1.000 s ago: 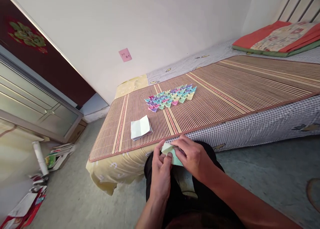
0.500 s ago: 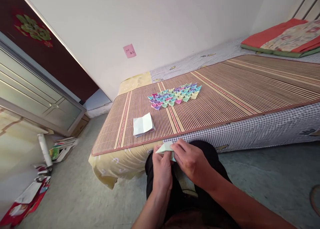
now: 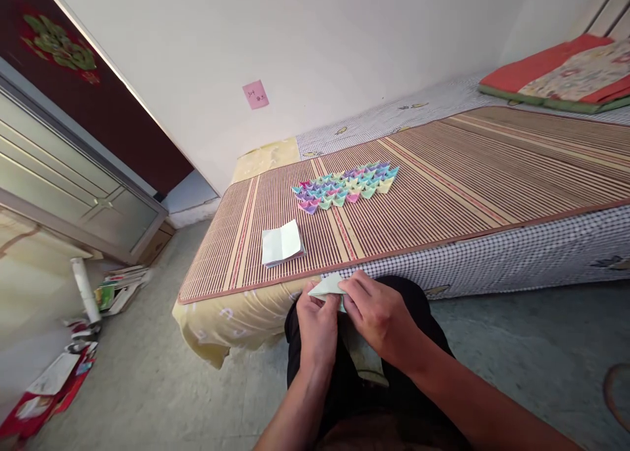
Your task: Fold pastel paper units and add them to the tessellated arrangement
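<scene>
Between my two hands, above my lap, is a pale green folded paper (image 3: 329, 284) with a pointed left corner. My left hand (image 3: 317, 320) pinches its left and lower part, thumb on the near side. My right hand (image 3: 371, 306) grips the paper's right end between thumb and fingers. Part of the sheet is hidden behind the fingers. Beyond my hands, on the striped mat, lies a stack of pale paper sheets (image 3: 281, 243), its top sheet creased down the middle. Farther back stand rows of several small folded paper boats (image 3: 338, 200) in pink, purple, blue, green and yellow.
The bed's striped mat (image 3: 443, 182) spreads in front of me, its edge just past my knees. A folded red and floral quilt (image 3: 566, 70) lies at the far right. A pink note (image 3: 256, 94) is on the wall. Papers and a white tube (image 3: 86, 290) are on the left floor.
The paper's upper flap now looks flatter and more triangular between my hands. Both hands keep hold of it and have barely moved. The camera view has shifted slightly.
</scene>
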Tool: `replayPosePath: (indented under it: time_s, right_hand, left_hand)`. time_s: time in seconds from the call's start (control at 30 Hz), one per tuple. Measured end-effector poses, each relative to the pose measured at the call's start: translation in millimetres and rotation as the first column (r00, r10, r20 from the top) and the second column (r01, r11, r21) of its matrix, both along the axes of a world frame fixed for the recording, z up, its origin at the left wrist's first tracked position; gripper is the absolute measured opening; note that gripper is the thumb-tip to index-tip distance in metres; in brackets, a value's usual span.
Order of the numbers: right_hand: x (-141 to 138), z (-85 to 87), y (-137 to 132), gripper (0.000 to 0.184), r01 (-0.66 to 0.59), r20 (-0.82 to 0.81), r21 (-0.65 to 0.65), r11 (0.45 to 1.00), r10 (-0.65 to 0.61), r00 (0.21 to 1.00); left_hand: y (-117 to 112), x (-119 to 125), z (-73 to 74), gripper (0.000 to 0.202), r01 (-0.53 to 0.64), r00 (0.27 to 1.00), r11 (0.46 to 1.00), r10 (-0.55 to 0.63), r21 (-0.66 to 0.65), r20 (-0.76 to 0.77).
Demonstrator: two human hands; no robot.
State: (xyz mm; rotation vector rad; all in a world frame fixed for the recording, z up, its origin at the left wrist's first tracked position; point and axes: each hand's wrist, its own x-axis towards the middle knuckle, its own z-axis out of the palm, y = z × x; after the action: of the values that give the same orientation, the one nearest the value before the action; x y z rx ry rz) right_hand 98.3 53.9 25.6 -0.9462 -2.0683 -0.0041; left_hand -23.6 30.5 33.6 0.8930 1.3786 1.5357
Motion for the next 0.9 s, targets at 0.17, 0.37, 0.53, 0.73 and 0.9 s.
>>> replayPosePath:
  time_s: [0.17, 0.37, 0.53, 0.73, 0.9]
  right_hand:
    - [0.4, 0.0, -0.1, 0.022, 0.011, 0.02, -0.007, 1.0, -0.011, 1.0]
    - [-3.0, 0.2, 2.6, 0.021, 0.0, -0.113, -0.038, 0.999, -0.005, 0.994]
    - [-0.9, -0.8, 5.5, 0.023, -0.042, -0.228, -0.09, 0.995, 0.02, 0.973]
    - [-1.1, -3.4, 5.4, 0.02, -0.021, -0.17, -0.06, 0.998, 0.01, 0.985]
    - [-5.8, -8.1, -0.6, 0.021, -0.069, -0.074, -0.033, 0.997, 0.066, 0.995]
  left_hand:
    - [-0.6, -4.6, -3.5, 0.022, -0.053, 0.987, 0.999, 0.053, 0.004, -0.151]
    - [-2.5, -3.4, -0.4, 0.03, -0.083, 0.984, 0.996, 0.086, 0.025, -0.155]
    - [-1.3, -2.5, -1.0, 0.027, -0.032, 0.997, 0.998, 0.036, 0.057, -0.061]
    - [1.0, 2.2, -4.8, 0.03, -0.09, 0.996, 0.996, 0.091, 0.024, -0.026]
    - [3.8, -2.1, -12.6, 0.02, -0.089, 0.995, 0.994, 0.091, 0.058, -0.037]
